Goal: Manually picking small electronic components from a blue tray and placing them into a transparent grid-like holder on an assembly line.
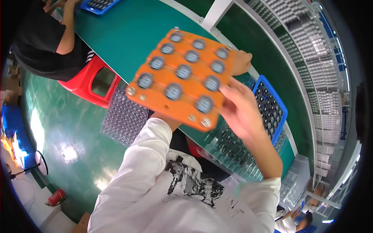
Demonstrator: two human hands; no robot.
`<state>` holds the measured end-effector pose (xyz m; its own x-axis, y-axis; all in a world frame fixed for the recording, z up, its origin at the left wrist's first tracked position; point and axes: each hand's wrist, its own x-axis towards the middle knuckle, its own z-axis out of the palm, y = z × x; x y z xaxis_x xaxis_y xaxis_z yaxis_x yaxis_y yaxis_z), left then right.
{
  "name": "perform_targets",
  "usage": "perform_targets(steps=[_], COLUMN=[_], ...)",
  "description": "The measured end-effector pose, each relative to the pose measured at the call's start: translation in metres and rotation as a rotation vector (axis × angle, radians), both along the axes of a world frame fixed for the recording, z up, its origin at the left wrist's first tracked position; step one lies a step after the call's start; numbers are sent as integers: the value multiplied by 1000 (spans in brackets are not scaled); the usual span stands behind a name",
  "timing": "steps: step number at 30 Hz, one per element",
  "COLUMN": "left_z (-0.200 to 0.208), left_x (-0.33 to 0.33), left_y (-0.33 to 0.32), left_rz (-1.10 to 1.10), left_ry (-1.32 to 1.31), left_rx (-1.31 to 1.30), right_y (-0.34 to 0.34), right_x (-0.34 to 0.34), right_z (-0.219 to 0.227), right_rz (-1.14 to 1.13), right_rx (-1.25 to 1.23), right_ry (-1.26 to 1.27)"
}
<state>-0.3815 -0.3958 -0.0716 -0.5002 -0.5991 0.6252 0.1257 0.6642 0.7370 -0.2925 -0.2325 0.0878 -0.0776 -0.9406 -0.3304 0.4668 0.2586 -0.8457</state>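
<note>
An orange plate (161, 95) is held up before me, tilted, with rows of round dark-grey discs (183, 71) in its recesses and clear round studs near its corners. My right hand (243, 106) grips its right edge, a fingertip beside one of the discs. My left arm runs beneath the plate, which hides most of it. Past the far right edge, my left hand (241, 62) shows curled against the plate, its fingers partly hidden. Under my right forearm lies a clear plastic tray (233, 151) of dark round parts.
A blue tray (285, 116) of dark parts stands on the green worktop (136, 29), right. Clear trays (299, 178) are stacked beyond. Left are another clear tray (122, 114), a red stool (91, 85) and a seated person (42, 42). A metal rail (217, 15) borders the worktop.
</note>
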Motion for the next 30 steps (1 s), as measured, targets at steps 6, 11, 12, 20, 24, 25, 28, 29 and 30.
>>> perform_targets(steps=[6,11,12,20,24,25,28,29,30], left_z=[24,25,28,29,26,25,21,21,21], left_x=[6,4,4,4,2,2,0,-1,-1], left_y=[-1,2,3,3,4,4,2,2,1], left_rz=[100,83,95,88,124,118,115,126,137], left_ry=[-171,-216,-245,-239,-202,-203,-209,-185,-162], left_rx=[-193,-176,-167,-180,-195,-190,-181,-187,-192], right_y=[-74,-95,-97,-105,-112,-114,-123,-125,-126], right_x=[33,39,36,31,30,30,28,27,26], right_z=[-49,-59,-59,-56,-58,-56,-55,-55,-53], right_rz=[-18,-77,-81,17,60,120,203,233,247], right_rx=[-58,-44,-40,152,168,211,268,279,278], right_ry=[-72,5,12,-58,83,140,228,264,314])
